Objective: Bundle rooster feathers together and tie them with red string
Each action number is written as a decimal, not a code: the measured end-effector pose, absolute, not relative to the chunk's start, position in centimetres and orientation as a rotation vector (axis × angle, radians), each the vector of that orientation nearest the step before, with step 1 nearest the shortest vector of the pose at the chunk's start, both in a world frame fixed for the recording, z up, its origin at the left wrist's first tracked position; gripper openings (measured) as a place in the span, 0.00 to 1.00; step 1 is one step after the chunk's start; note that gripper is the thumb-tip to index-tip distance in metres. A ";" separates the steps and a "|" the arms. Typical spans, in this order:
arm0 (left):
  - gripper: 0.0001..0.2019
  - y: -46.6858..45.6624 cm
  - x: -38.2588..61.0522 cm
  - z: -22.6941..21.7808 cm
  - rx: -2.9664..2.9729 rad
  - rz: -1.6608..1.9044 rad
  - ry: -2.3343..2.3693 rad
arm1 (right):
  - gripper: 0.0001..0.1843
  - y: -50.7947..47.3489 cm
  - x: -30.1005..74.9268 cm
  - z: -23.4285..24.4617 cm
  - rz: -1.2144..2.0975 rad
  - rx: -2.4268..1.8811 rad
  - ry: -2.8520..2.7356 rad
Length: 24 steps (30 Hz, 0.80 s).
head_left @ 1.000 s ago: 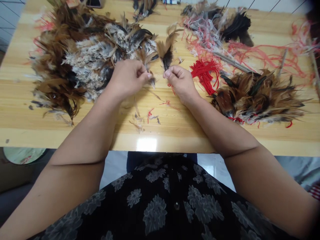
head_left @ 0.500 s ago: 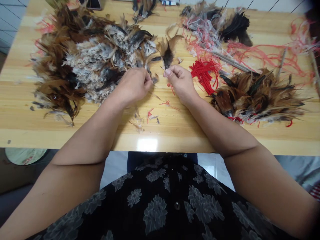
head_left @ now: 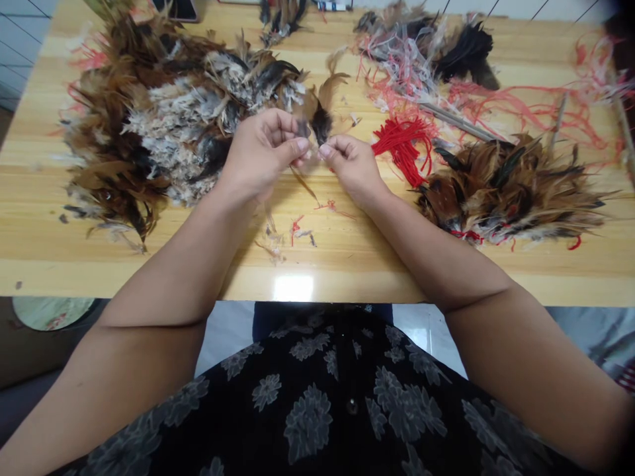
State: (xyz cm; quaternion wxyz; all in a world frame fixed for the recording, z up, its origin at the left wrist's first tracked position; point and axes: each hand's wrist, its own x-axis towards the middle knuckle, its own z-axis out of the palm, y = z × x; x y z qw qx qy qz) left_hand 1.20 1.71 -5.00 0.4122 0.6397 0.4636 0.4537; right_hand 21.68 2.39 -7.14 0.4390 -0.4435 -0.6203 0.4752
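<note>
Two bare hands meet over a pale wooden table (head_left: 357,277), fingertips near each other beside a large pile of feathers. The right hand (head_left: 353,166) is closed to a pinch, thumb against fingers, on the base of a small tuft (head_left: 323,122) of brown and black feathers, which points away from the person, roughly midway between the piles on either side. The left hand (head_left: 266,153) is partly curled, its thumb close to the bent fingers; a blurred dark wisp (head_left: 302,128) shows at its fingertips, but whether it is firmly gripped cannot be told.

Beyond and beside the left hand spreads the large pile (head_left: 173,112), brown at its edges and pale and fluffy at its middle. Just beside the right hand lies a bundle of red cords (head_left: 404,149). Farther right, a smaller pile (head_left: 510,188) of brown feathers has its tips fanned mostly outward, with bits of red along its near edge.

Behind the cords, thin sticks (head_left: 459,123) lie near a tangle of white and pink strands (head_left: 414,63) and a black clump (head_left: 469,54). At the far edge are a few dark feathers (head_left: 284,20), a phone (head_left: 179,9) and a marker (head_left: 334,6). Red and feathery scraps (head_left: 296,228) dot the wood between the forearms. The person wears a black shirt (head_left: 262,439) with grey flowers.
</note>
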 end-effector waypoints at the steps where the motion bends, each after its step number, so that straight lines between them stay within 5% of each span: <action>1: 0.40 1.5 1.5 -4.8 1.610 1.124 1.171 | 0.29 2.3 21.6 -7.0 1.195 -1.097 -1.538; 10: 0.37 0.1 2.3 -3.6 1.513 1.128 1.198 | 0.28 2.1 21.8 -6.7 1.261 -1.078 -1.530; 16: 0.45 1.3 2.7 -5.0 1.557 1.253 1.108 | 0.25 2.6 21.9 -7.7 1.207 -1.079 -1.611; 21: 0.32 2.9 0.6 -5.5 1.717 1.435 1.073 | 0.27 2.7 22.1 -7.8 1.173 -1.044 -1.633; 24: 0.12 3.2 -2.1 -3.9 1.869 1.560 1.268 | 0.30 2.8 22.2 -7.9 1.168 -1.047 -1.611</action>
